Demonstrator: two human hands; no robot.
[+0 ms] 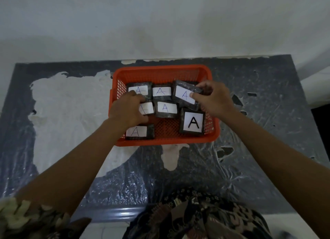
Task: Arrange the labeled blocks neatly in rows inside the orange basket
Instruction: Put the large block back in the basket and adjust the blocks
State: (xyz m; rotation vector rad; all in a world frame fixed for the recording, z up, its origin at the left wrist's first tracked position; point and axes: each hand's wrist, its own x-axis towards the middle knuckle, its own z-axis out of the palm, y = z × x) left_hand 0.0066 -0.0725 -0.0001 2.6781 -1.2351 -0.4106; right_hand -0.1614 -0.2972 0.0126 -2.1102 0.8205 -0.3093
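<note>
The orange basket (160, 71) stands on the table with several dark blocks inside, each bearing a white label marked A. My right hand (212, 100) grips a tilted block (185, 94) at the back right, raised above the others. My left hand (127, 108) rests on the left blocks, its fingers on the back-left block (141, 89) and covering part of the middle-left block (147, 108). Other blocks lie at back middle (162, 91), centre (166, 108), front left (140, 131) and front right (192, 122).
The table (250, 114) has a worn dark cover with pale patches. A white wall rises right behind the basket. The basket floor (167, 128) shows bare between the front two blocks. My patterned clothing fills the bottom of the view.
</note>
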